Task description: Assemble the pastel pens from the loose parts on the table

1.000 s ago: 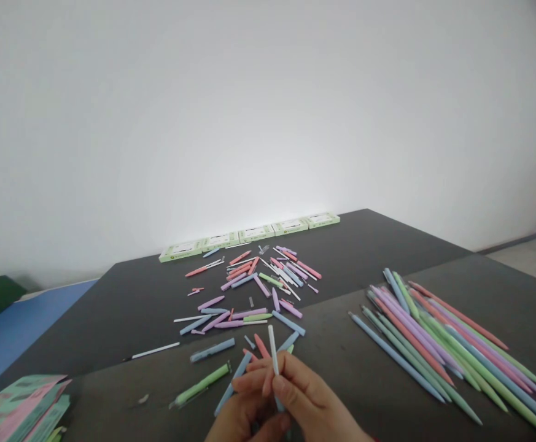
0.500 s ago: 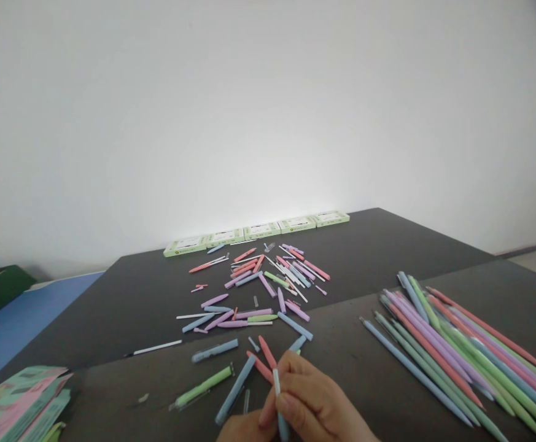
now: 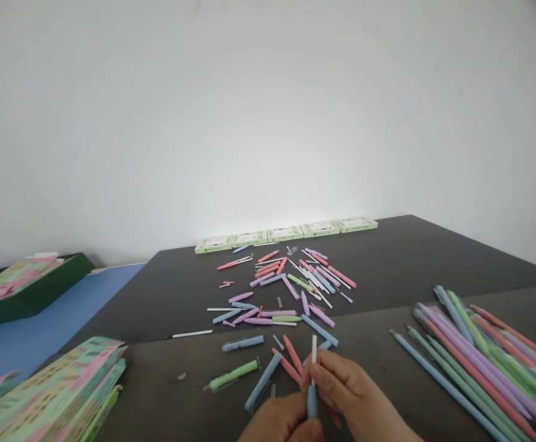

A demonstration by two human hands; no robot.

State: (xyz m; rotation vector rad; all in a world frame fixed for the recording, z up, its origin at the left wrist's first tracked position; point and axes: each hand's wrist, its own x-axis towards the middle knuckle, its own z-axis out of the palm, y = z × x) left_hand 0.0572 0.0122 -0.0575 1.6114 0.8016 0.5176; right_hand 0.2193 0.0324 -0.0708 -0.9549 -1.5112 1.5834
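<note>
Low in the middle of the head view, my two hands meet around one pen. My left hand [image 3: 277, 420] is closed on a blue pen barrel [image 3: 312, 402] that points upward. A white pen refill [image 3: 314, 348] stands up out of it, pinched between the thumb and fingers of my right hand [image 3: 357, 393]. The refill's lower end is hidden by my fingers. Just beyond lie red pen parts [image 3: 291, 355], a blue barrel [image 3: 263, 382] and a green barrel with a clear clip [image 3: 234, 375].
Loose pen parts [image 3: 277, 314] and refills spread across the dark table [image 3: 157, 294]. Finished-looking pens [image 3: 474, 368] are piled at right. Flat green-white boxes [image 3: 285, 233] line the back edge. Printed packets [image 3: 60, 393] lie front left, with a dark green box [image 3: 72, 270] of more behind.
The view has turned left, so everything sits further right and more packets show. The refill now stands more upright, and more of it shows above my fingers.
</note>
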